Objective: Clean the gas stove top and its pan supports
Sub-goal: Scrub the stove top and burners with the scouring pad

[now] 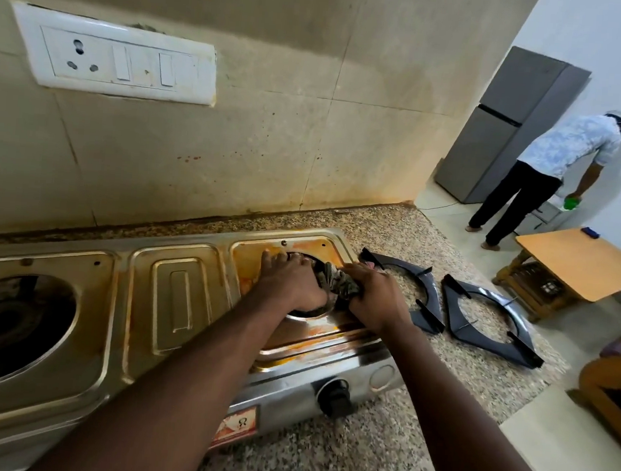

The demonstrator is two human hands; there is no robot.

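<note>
View: head, the only one.
Stove top (170,298): on the granite tabletop (359,443), orange grease around the right burner opening.
Cloth (335,280): bunched at that opening.
Right hand (375,296) grip: fingers curled round the cloth.
Left hand (294,282) grip: flat, fingers straight on the rim, holding nothing.
Pan supports (488,320): both off, lying right of the stove.
Progress: likely early; stains remain, supports look untouched.

Long stainless-steel gas stove top (178,292), glossy metal dulled by orange staining, crumpled dark patterned cloth (335,279) soft and matt at its 3 o'clock end, two dark grey metal pan supports (432,293) with a smooth semi-gloss finish, further toward 3 o'clock on the speckled polished granite counter (394,234), beige glazed wall tiles (234,147) at 12 o'clock, sheen blotched.
</note>
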